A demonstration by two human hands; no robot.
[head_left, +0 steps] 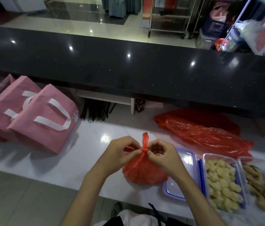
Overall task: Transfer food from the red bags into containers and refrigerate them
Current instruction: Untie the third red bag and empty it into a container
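While the small knotted red plastic bag sits on the white glossy counter, both hands work at its tied neck, apparently to undo the knot so the food can be tipped out. The left hand pinches the plastic at the left of the knot, fingers curled narrow on it. The right hand pinches the right side, thumb and forefinger closed on the neck just below the knot. Gripping either side this way likely lets the knot be pulled apart.

The bag stands upright, long axis vertical, bulging base on the counter, knot on top, with a twisted tail pointing up and away from the person. Its base touches or overlaps the clear rectangular lid with blue trim, just right of it; cannot tell which.

Further right, the clear plastic container of pale round pieces is already filled, and the next clear container of brown fried pieces too, both lidless. Behind them lies a crumpled empty red plastic bag, flat, probably emptied. Pink fabric tote bags with white handles stand at far left, well apart.
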